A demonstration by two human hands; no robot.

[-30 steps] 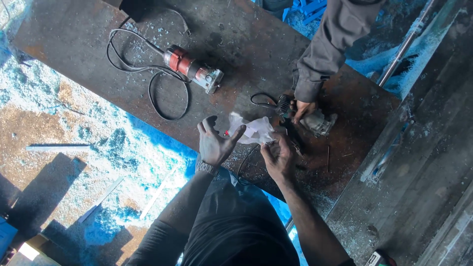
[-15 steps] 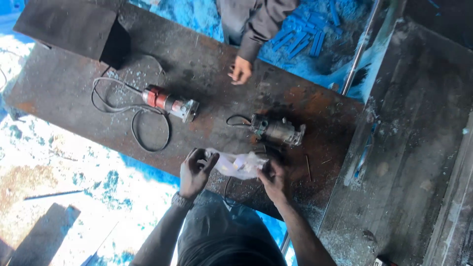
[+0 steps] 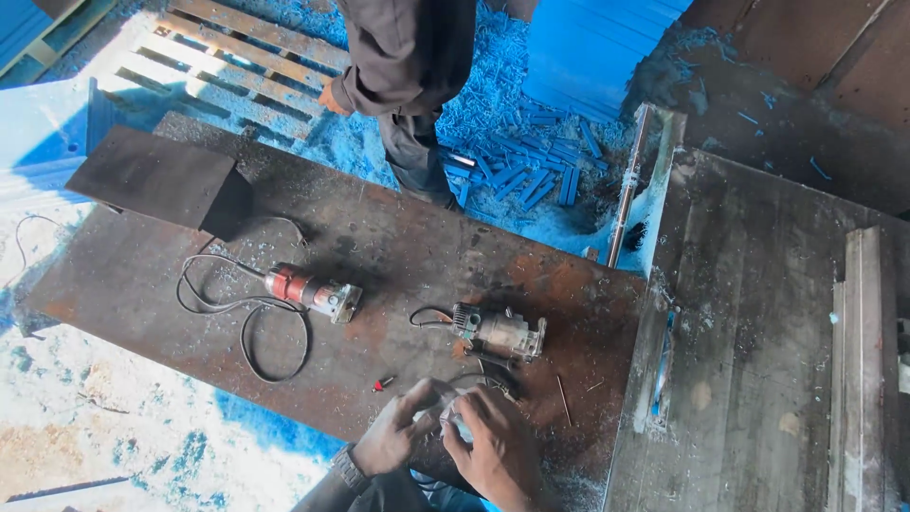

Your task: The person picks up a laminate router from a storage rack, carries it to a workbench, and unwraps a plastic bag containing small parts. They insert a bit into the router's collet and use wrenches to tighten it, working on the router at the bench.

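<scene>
Both hands have closed together since the earlier frame, where they were spread apart holding a pale crumpled piece between them; the co-worker's hand that rested on the bench is now withdrawn. At the bottom centre of the frame the left hand (image 3: 396,438) and right hand (image 3: 493,446) are pressed close, fingers curled around a small pale object (image 3: 455,424), mostly hidden, so its kind cannot be told. The hands sit over the near edge of a rusty dark workbench (image 3: 398,237). Just left of them lies a small red-tipped piece (image 3: 382,383). Just above the hands, near but apart, a grey power tool (image 3: 500,333) lies on its side with a short black cord. Further left, a red-bodied power tool (image 3: 311,291) lies with its black cable (image 3: 248,327) looped beside it. At the upper left of the bench stands a dark metal box (image 3: 163,180). To the right a second grey, dusty table (image 3: 758,332) adjoins the bench. Beyond the bench, at the top of the frame, a person in dark clothing (image 3: 408,66) stands on a floor strewn with blue shavings (image 3: 531,171), beside a wooden pallet (image 3: 237,57).
</scene>
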